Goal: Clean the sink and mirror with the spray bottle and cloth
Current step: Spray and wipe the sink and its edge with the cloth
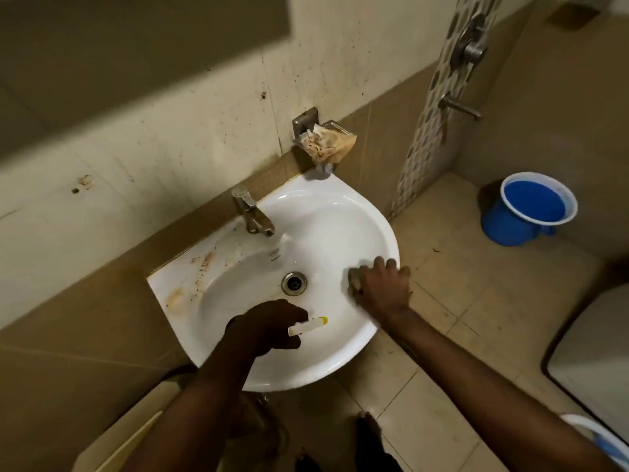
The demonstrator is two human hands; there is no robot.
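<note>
White sink (360, 212) | L hand (269, 327) grips spray bottle (308, 326) | R hand (383, 287) fingers clamp cloth (354, 278) on rim

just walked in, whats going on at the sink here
A person is cleaning the white ceramic corner sink. The right hand presses a small dark cloth against the basin's right side. The left hand holds a spray bottle with a white and yellow nozzle over the basin. Brown stains remain on the left ledge.
</note>
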